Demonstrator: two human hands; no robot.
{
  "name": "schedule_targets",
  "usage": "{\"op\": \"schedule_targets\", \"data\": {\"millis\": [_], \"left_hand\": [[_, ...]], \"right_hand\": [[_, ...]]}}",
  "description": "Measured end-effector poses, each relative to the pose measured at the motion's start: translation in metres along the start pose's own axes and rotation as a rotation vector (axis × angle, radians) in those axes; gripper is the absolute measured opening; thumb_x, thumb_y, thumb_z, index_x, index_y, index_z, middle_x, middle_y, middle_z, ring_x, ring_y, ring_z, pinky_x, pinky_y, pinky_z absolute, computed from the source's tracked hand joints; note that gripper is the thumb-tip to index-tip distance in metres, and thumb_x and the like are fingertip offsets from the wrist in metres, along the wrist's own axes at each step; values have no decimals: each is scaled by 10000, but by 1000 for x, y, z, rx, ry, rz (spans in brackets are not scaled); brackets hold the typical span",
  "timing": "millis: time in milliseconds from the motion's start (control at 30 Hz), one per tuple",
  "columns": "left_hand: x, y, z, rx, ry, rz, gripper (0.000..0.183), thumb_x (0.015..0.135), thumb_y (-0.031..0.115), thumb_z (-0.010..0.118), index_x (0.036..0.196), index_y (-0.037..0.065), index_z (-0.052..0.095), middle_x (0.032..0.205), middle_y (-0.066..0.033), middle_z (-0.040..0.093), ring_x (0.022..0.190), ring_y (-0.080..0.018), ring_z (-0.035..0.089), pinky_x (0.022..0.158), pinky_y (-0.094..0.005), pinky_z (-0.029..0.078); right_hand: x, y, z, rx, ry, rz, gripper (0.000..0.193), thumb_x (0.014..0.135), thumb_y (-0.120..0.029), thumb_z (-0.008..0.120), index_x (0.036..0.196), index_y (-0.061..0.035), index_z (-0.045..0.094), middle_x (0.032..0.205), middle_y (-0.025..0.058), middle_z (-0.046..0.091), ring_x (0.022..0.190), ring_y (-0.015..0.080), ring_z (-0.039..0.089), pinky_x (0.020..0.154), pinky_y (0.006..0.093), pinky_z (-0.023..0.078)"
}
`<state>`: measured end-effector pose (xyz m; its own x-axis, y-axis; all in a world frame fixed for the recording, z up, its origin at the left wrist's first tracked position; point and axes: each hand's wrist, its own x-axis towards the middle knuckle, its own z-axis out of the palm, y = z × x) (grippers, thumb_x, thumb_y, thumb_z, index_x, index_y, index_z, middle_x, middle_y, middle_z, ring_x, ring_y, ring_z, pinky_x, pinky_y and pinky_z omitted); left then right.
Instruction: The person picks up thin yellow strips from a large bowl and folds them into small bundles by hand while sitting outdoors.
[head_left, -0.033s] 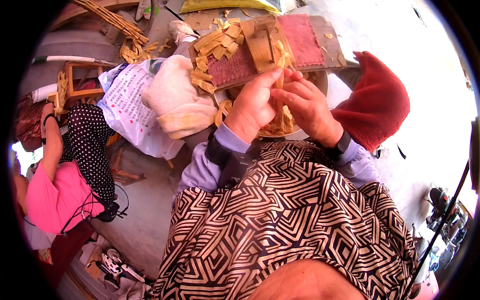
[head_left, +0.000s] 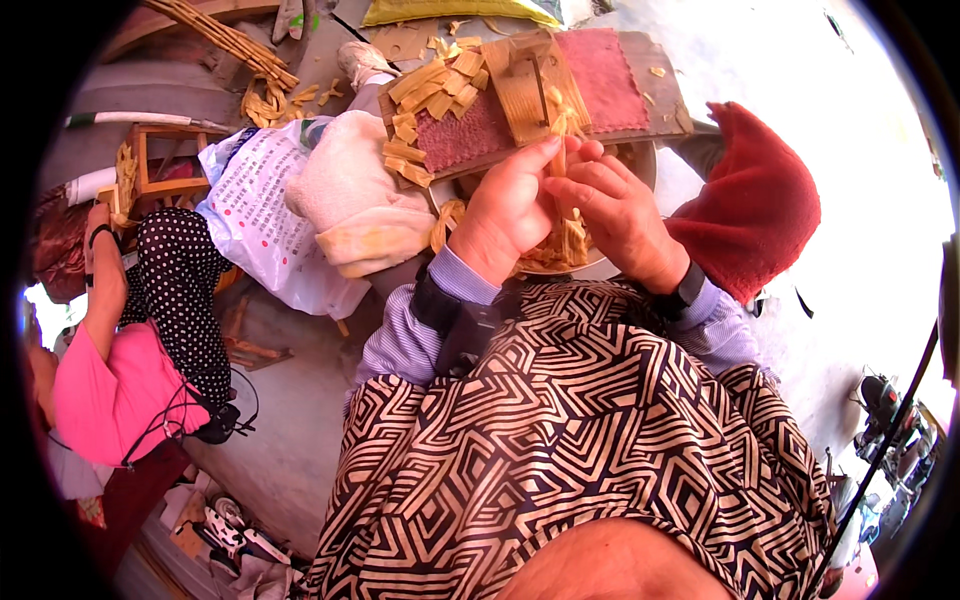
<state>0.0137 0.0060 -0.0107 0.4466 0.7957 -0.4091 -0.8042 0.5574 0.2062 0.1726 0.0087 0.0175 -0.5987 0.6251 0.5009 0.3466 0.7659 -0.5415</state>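
My left hand (head_left: pixel 503 208) and my right hand (head_left: pixel 625 218) are close together in front of my lap, fingers closed on a pale yellow, fibrous strip (head_left: pixel 566 120). Its loose upper end sticks out above my fingertips, over the near edge of a wooden block (head_left: pixel 530 100) with a metal handle. That block rests on a board (head_left: pixel 655 75) covered with reddish matting (head_left: pixel 600 80). Flat, folded yellow pieces (head_left: pixel 440 90) are heaped at the board's left end. Below my hands, more yellow strips (head_left: pixel 572 245) lie in a round container, mostly hidden.
Cloths cover my knees: a pale towel (head_left: pixel 350 185) at left, a dark red cloth (head_left: pixel 750 205) at right. A printed white plastic bag (head_left: pixel 265 210) hangs left. Beyond it sits another person (head_left: pixel 125 390) in pink, by a wooden frame (head_left: pixel 165 165). Long sticks (head_left: pixel 225 40) lie far left.
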Motion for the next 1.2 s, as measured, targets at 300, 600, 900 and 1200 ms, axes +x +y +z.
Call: {"op": "schedule_targets", "data": {"millis": [300, 600, 900, 1200], "left_hand": [[9, 3, 4, 409, 65, 66, 210, 961, 165, 513, 1078, 1, 572, 1008, -67, 648, 857, -170, 631, 781, -295, 518], [-3, 5, 28, 2107, 0, 790, 128, 827, 138, 569, 830, 37, 647, 785, -165, 643, 785, -361, 617, 668, -447, 478], [-15, 2, 37, 1683, 191, 496, 124, 836, 136, 584, 804, 17, 567, 715, -158, 604, 687, -356, 596, 598, -428, 461], [-8, -9, 39, 2254, 145, 1043, 78, 766, 81, 592, 796, 72, 521, 782, -74, 528, 770, -277, 530, 701, -405, 407]], "right_hand": [[-7, 1, -9, 44, 74, 134, 261, 706, -79, 701, 964, -107, 682, 1073, 84, 589, 956, 293, 552, 825, 388, 472], [-6, 3, -19, -272, -13, 117, 241, 736, -55, 672, 961, -140, 660, 1168, 38, 611, 1184, 285, 523, 1053, 500, 298], [-16, 8, 11, 760, 460, 787, 153, 918, -122, 620, 975, 13, 666, 781, -13, 627, 684, 42, 546, 602, 199, 465], [-6, 15, 7, 1264, 454, 1039, 79, 870, -85, 661, 882, -19, 620, 665, -19, 549, 520, 45, 452, 464, 199, 344]]}}
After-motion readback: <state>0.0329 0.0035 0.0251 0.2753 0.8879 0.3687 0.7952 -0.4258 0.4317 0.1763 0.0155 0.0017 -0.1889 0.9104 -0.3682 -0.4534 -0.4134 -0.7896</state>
